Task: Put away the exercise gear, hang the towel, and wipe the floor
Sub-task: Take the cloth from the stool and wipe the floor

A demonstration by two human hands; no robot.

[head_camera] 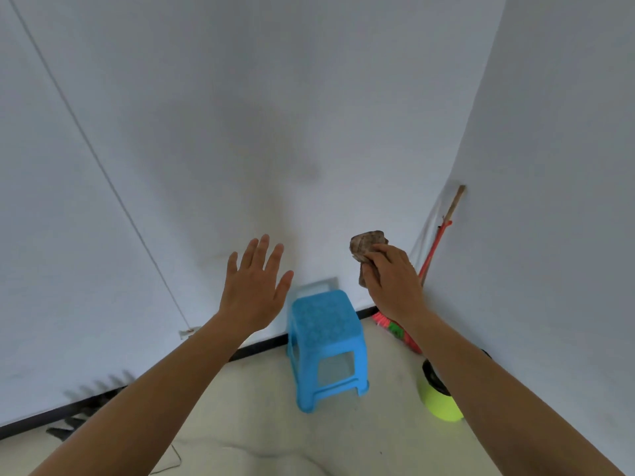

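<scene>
- Both forearms point(154, 389) reach up and away from the near edge, and the hands are raised in front of the far wall point(240, 132).
- Right hand point(391, 280): fingers curled round a crumpled brown cloth point(366, 249), which bulges out past the fingertips on the far-left side. It is bunched into a lump, so it has no clear long axis to speak of.
- Left hand point(254, 290): empty, flat, fingers spread, palm toward the wall, well apart from the cloth and to its left.
- I would judge the cloth to be either the towel or the wiping rag; I cannot tell which. No hook or rail shows on the wall, so a hanging place would lie out of view.
- If it is for wiping, the floor point(275, 424) lies straight down below both hands, and the right hand already has the cloth, so that arm would lead.
- A blue plastic stool point(323, 317) stands on the floor between the two arms, against the dark skirting; it sits right where a downward reach would land.
- To the right, a red-handled broom point(433, 252) leans in the corner, just behind the right hand.
- A lime-green round tub point(438, 400) rests on the floor, part hidden by the right forearm.
</scene>
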